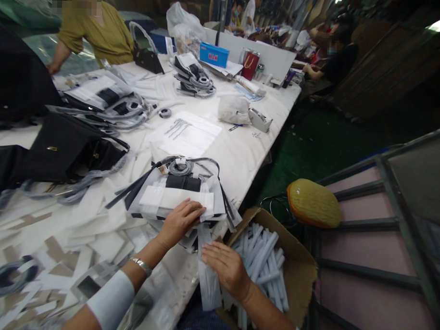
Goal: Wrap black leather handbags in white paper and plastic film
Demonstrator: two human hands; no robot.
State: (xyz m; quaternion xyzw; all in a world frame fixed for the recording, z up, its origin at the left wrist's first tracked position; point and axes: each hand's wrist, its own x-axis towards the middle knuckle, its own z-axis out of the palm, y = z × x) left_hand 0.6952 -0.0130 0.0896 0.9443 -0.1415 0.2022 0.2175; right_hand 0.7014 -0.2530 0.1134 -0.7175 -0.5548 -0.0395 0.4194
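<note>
A flat black bag panel [132, 198], wrapped in white sheeting, lies near the table edge. On it are a black rectangular piece [183, 183], a coiled wrapped strap [181, 167] and a white strip [157, 197]. My left hand [182, 220] lies on the front of this stack, fingers stretched and pressing on it. From the stack a translucent white wrapping strip [210, 290] hangs past the table edge. My right hand [229, 270] is on that strip, fingers over its right side; the thumb is hidden, and the strip appears held.
A cardboard box [301, 273] of white foam tubes [262, 255] stands below the right table edge. Black bags [74, 148], white and brown scraps and a tape dispenser [259, 120] lie on the table [238, 151]. A yellow-padded seat [314, 203] is right; a co-worker [97, 28] stands across.
</note>
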